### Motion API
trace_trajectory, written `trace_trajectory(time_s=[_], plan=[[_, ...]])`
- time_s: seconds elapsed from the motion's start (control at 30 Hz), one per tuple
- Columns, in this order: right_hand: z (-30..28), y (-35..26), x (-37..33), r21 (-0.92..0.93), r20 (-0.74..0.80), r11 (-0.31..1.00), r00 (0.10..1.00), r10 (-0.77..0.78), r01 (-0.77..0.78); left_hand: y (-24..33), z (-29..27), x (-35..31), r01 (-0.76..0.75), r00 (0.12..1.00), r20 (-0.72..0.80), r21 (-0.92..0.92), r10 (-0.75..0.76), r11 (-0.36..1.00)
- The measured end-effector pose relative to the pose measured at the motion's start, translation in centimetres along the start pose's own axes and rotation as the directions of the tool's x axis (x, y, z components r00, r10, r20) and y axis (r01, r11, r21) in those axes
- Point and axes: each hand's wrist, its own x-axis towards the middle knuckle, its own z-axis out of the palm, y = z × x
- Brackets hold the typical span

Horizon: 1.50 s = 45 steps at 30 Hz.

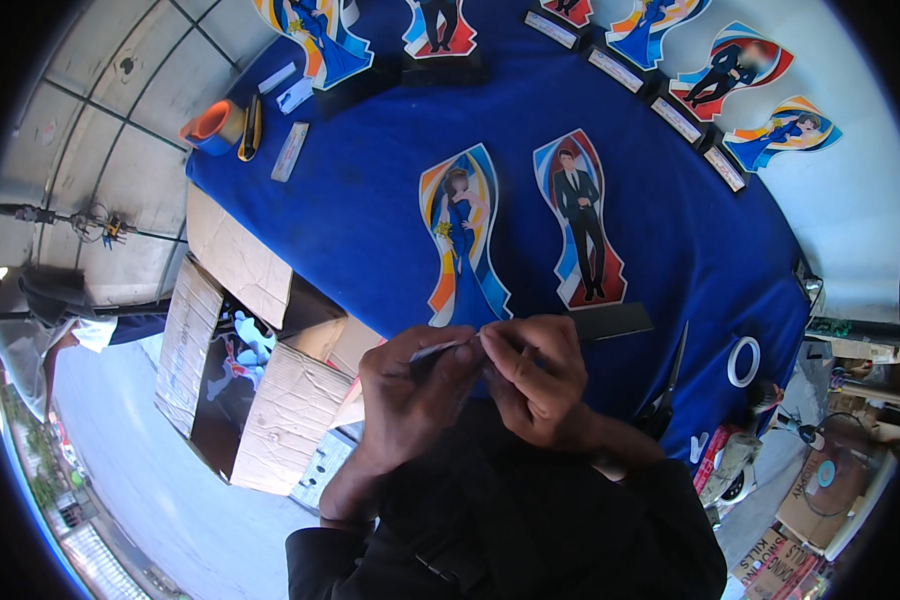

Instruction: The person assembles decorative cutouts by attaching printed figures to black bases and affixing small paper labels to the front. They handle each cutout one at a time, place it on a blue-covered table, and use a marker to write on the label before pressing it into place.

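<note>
My left hand (418, 390) pinches a thin whitish strip (444, 346), probably a label, at the near edge of the table. Fingertips of my right hand (540, 378) are closed at the strip's right end, against the left fingertips; what exactly they grip is too small to make out. Just beyond lie two flat cutouts: a figure in a blue gown (460, 235) and a figure in a dark suit (580, 220), each on a colourful curved panel. A dark rectangular base block (612, 321) sits at the foot of the suited cutout, partly beside my right hand.
Finished standing cutouts (732, 75) on labelled black bases line the far side of the blue cloth (360, 220). An orange tape roll (213, 128), a cutter (251, 130) and label strips (289, 152) lie far left. Scissors (673, 375) and white tape (742, 361) lie right; an open carton (270, 415) stands left.
</note>
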Motion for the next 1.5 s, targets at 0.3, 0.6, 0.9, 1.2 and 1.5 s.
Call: trace_trajectory(time_s=[0.3, 0.6, 0.9, 1.2, 1.5], plan=[[-0.2, 0.4, -0.1, -0.044, -0.004, 0.999, 1.0, -0.008, 0.007, -0.4, 0.2, 0.3, -0.056, 0.998, -0.019, 0.209, 0.061, 0.976], [-0.1, 0.5, -0.3, -0.08, -0.01, 0.996, 0.999, -0.034, 0.033, -0.3, 0.4, 0.3, -0.068, 0.997, -0.032, 0.193, 0.075, 0.979], [-0.3, 0.6, -0.4, -0.083, 0.022, 0.995, 0.999, -0.05, 0.051, -0.2, 0.2, 0.2, -0.083, 0.995, -0.031, 0.24, 0.093, 0.967], [-0.2, 0.7, -0.3, -0.08, 0.018, 0.995, 0.998, -0.064, 0.065, 0.0, 0.3, 0.1, -0.092, 0.995, -0.018, 0.219, 0.098, 0.971], [-1.6, 1.2, -0.1, 0.351, 0.084, 0.896, 0.962, 0.26, -0.272, -0.9, -0.2, 0.8, -0.049, 0.997, 0.055, 0.049, 0.046, 0.998]])
